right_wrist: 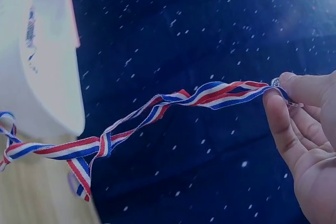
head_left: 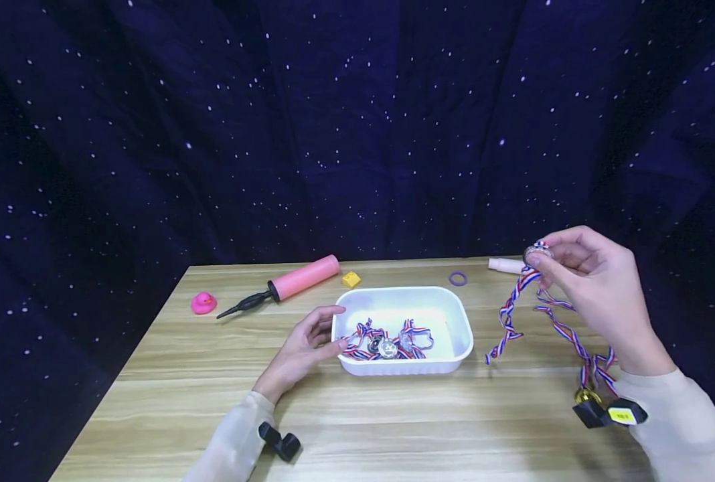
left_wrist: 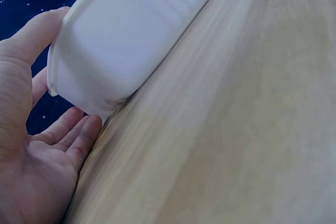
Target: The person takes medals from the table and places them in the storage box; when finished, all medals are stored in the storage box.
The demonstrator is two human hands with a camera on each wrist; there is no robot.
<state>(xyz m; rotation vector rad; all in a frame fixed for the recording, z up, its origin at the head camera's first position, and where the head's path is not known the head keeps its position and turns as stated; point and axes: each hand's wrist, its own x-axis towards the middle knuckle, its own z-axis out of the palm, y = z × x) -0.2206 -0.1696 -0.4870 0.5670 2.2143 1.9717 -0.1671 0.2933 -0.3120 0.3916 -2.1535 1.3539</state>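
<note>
My left hand [head_left: 300,351] grips the left end of a white plastic tub [head_left: 406,367], its thumb at the rim. In the left wrist view the tub [left_wrist: 126,40] is seen from outside, fingers close to its lower corner. Several silver medals [head_left: 387,348] with red, white and blue ribbons lie inside. Off to the tub's right, my right hand [head_left: 604,288] pinches another silver medal [head_left: 538,254] above the table. Its striped ribbon [right_wrist: 220,94] hangs down, twisted and looped. Under the right wrist lies a gold medal [head_left: 588,395] with a similar ribbon, partly covered by the wrist camera.
Left of the tub lie a pink rubber duck [head_left: 203,303] and a pink hand pump [head_left: 303,278] with a black nozzle. A yellow block [head_left: 351,279], a purple ring [head_left: 457,278] and a white tube [head_left: 505,266] sit along the back of the wooden table [head_left: 357,428].
</note>
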